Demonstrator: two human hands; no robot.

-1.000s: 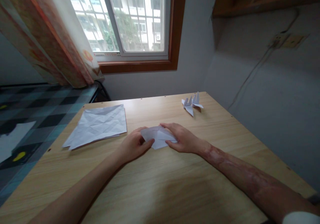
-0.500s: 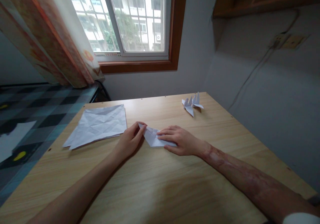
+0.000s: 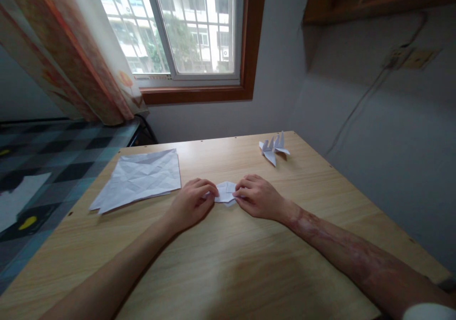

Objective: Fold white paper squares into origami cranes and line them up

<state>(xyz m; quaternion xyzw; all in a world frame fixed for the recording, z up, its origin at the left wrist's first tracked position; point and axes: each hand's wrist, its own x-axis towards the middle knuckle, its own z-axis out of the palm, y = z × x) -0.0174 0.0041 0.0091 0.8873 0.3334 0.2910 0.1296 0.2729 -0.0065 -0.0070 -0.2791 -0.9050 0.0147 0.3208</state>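
A small folded sheet of white paper (image 3: 225, 191) lies low over the middle of the wooden table, between my hands. My left hand (image 3: 195, 200) is closed on its left end, thumb and fingers pinching it. On the right end, my right hand (image 3: 257, 196) pinches the paper in the same way. Both ends of the paper are hidden under my fingers. Creases and a raised flap show in its visible middle part.
Creased white paper sheets (image 3: 142, 179) lie stacked on the table's left side. Folded paper cranes (image 3: 274, 148) stand near the back right corner. The wooden table (image 3: 213, 263) meets the wall under the window. A checkered surface (image 3: 71, 168) adjoins on the left.
The folded paper has turned and now lies more level, with less of it showing. My left hand has moved right along it; my right fingers went from lying flat to pinching its end.
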